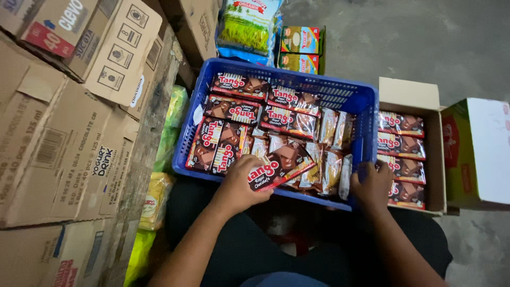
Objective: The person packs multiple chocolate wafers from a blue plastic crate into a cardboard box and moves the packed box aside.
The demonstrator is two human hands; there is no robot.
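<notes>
A blue plastic crate (pixel 366 114) rests on my lap, filled with dark red and brown chocolate wafer packs (pixel 234 109) and several smaller clear-wrapped packs (pixel 329 159). My left hand (pixel 239 186) holds one wafer pack (pixel 279 167) tilted over the crate's near edge. My right hand (pixel 372 183) grips the crate's right near corner, next to an open cardboard box (pixel 411 95) holding more of the same wafer packs (pixel 401 146).
Stacked brown cartons (pixel 64 133) rise at the left, with green and yellow bags (pixel 175 114) wedged beside them. A rice bag (pixel 247 26) and small green boxes (pixel 300 48) lie beyond the crate. A green and white box (pixel 478 151) stands at the right on grey concrete floor.
</notes>
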